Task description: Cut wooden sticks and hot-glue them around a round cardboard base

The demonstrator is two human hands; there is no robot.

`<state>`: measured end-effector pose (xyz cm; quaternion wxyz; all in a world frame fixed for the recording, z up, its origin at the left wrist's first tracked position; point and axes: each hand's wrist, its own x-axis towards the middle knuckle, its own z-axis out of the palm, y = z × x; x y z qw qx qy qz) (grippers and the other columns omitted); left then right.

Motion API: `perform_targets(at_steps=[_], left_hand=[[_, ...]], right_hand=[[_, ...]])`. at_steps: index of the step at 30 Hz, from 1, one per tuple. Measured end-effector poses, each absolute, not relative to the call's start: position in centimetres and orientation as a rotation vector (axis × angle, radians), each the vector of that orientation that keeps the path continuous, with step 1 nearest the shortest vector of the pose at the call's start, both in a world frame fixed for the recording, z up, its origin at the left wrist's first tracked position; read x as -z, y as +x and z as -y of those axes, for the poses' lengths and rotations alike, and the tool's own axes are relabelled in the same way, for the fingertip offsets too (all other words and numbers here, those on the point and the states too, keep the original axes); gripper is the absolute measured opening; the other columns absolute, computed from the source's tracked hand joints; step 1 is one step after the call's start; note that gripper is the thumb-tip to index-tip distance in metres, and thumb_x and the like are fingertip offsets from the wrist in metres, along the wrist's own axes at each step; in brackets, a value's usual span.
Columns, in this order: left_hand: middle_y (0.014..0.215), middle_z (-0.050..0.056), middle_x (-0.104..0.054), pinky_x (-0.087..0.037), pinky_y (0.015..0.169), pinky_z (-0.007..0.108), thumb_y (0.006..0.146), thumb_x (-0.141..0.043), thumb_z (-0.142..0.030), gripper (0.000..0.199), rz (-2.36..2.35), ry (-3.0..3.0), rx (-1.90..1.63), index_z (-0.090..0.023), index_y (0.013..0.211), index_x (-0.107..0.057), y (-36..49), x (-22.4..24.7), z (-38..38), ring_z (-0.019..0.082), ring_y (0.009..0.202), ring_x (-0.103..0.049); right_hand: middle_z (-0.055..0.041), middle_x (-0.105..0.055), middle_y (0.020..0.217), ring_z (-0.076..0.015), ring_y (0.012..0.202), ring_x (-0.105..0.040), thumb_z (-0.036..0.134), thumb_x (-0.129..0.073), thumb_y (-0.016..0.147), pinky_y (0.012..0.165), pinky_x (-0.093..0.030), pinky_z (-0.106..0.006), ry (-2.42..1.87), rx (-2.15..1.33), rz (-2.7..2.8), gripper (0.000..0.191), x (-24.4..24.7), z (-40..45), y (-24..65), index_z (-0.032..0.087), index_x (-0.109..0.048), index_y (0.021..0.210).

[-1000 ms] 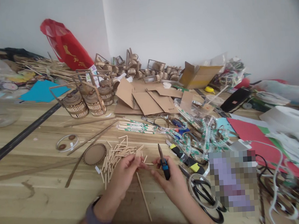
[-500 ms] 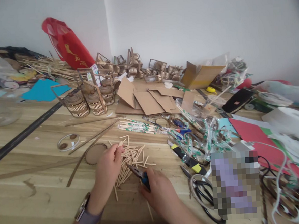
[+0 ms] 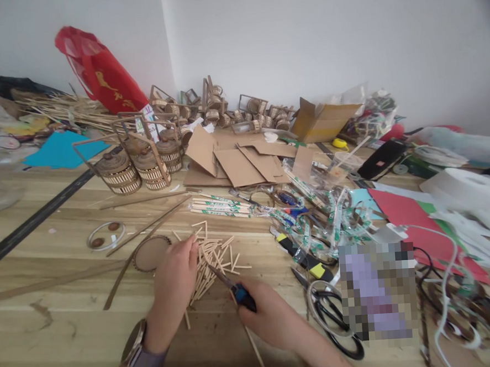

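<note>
- left hand (image 3: 176, 273) first: how far open is it?
- fingers curled in, thumb against them, at the left edge of the heap. i can't tell whether it has a stick.
- and the right hand (image 3: 263, 312)?
- closed round the pliers (image 3: 244, 297), whose tips point left over the heap. can't tell if the tips grip anything.
- where's the heap, exactly?
- short sticks (image 3: 210, 263), loose on the table (image 3: 91, 320), between the hands and just beyond. one longer stick (image 3: 255, 349) lies nearer, below the right hand.
- what's close by?
- just left of the left hand, a disc (image 3: 152, 253) with a notched rim, lying flat, a brown strip (image 3: 119, 284) along its left side. right of the right hand, scissors (image 3: 300, 278) and a cutter (image 3: 303, 254).
- farther out?
- wrapped sticks (image 3: 221, 206) beyond the heap, a tangle of clear wrappers (image 3: 338, 222) to their right. behind those, cardboard (image 3: 239, 167), with lidded baskets (image 3: 117, 172) to its left and a red bag (image 3: 103, 73) leaning at the back.
</note>
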<state>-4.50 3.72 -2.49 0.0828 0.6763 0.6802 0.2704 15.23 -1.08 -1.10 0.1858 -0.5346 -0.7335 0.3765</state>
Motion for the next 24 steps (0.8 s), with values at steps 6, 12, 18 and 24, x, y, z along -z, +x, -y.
perform_targets(at_steps=[6, 12, 18, 24], left_hand=[[0.113, 0.014, -0.069, -0.044, 0.096, 0.04, 0.092, -0.035, -0.042, 0.045, -1.62, 1.816, -0.926, -0.015, 0.116, -0.063, -3.0, 1.9, -2.9, 0.029, 0.108, -0.061], [0.094, 0.005, -0.075, -0.047, 0.082, 0.03, 0.094, -0.041, -0.047, 0.035, -1.081, 1.529, -0.615, -0.022, 0.099, -0.065, 0.0, 1.0, -0.9, 0.024, 0.092, -0.068], [0.088, 0.004, -0.074, -0.044, 0.08, 0.028, 0.092, -0.046, -0.046, 0.036, -0.999, 1.516, -0.558, -0.021, 0.082, -0.07, 0.4, 1.6, -0.6, 0.023, 0.087, -0.066], [0.082, 0.004, -0.073, -0.042, 0.077, 0.029, 0.088, -0.05, -0.051, 0.039, -0.932, 1.435, -0.547, -0.02, 0.077, -0.071, 0.2, 2.0, -0.8, 0.023, 0.083, -0.064]], right_hand=[[0.0042, -0.05, 0.068, -0.0128, 0.064, -0.044, 0.022, -0.054, 0.076, 0.06, -0.038, -0.022, -1.269, -1.268, 1.653, 0.003, 0.0, -0.1, 16.5, 0.02, -0.056, 0.078], [0.0027, -0.049, 0.068, -0.0142, 0.064, -0.046, 0.037, -0.059, 0.078, 0.061, -0.041, -0.025, -1.34, -1.16, 1.328, 0.018, 1.1, -0.7, 17.3, 0.02, -0.054, 0.079], [0.0024, -0.05, 0.067, -0.0142, 0.062, -0.048, 0.042, -0.06, 0.079, 0.058, -0.043, -0.025, -1.312, -1.17, 1.308, 0.023, 1.5, -0.7, 17.2, 0.02, -0.053, 0.081], [0.0026, -0.052, 0.068, -0.0135, 0.061, -0.05, 0.039, -0.056, 0.083, 0.059, -0.044, -0.025, -1.299, -1.066, 1.446, 0.019, 1.7, -0.5, 17.1, 0.02, -0.053, 0.082]])
